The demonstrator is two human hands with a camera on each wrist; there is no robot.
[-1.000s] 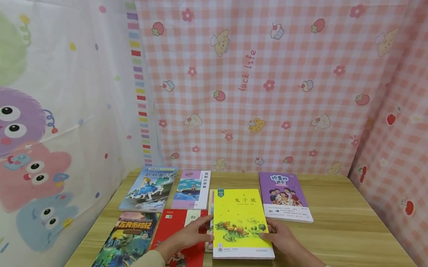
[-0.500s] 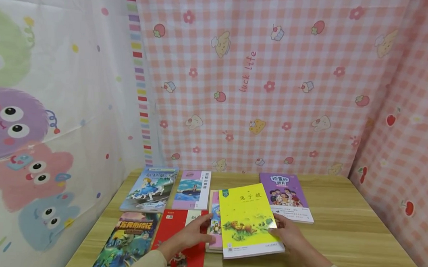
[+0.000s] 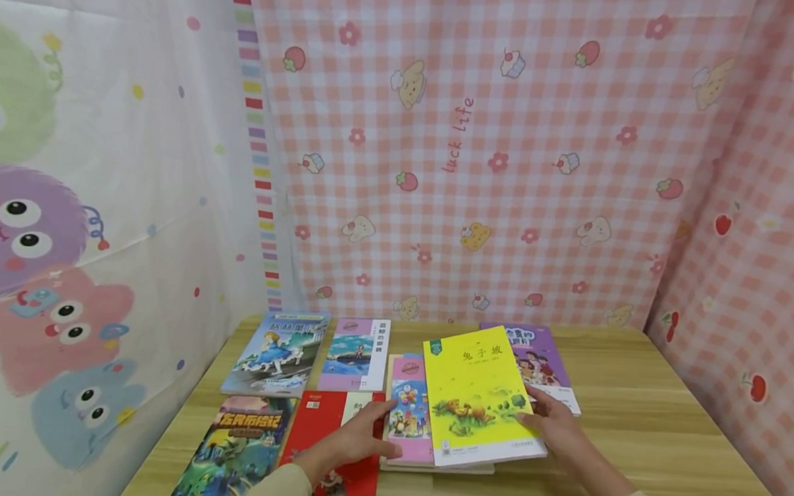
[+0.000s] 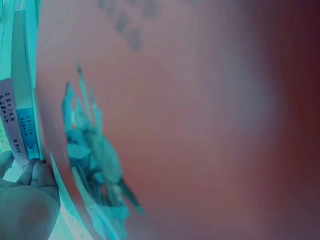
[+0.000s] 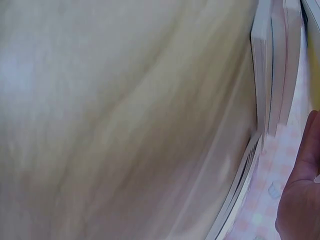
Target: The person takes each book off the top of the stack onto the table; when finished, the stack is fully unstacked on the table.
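A yellow book (image 3: 483, 395) hangs tilted above the table, partly over a pink picture book (image 3: 411, 413) that tops a small stack. My right hand (image 3: 552, 425) grips its right edge, thumb on the cover and fingers behind. Only a sliver of the yellow book (image 5: 314, 75) shows beside the right hand (image 5: 302, 185) in the right wrist view. At the stack's left side, my left hand (image 3: 358, 441) rests with fingers and thumb against the edge. Stacked books (image 4: 20, 100) stand just beyond the left hand (image 4: 30, 205) in the left wrist view.
A red book (image 3: 313, 431) lies under the left forearm. Further left are a dark adventure book (image 3: 231, 449), a blue book (image 3: 277, 354) and a lilac-and-white book (image 3: 354, 354). A purple book (image 3: 542, 360) lies behind the yellow one. The wooden table (image 3: 656, 441) meets hanging cloths.
The right hand has drawn the yellow book rightward and up off the stack, uncovering much of the pink book. The left hand has let go of the yellow book's side and stays by the stack.
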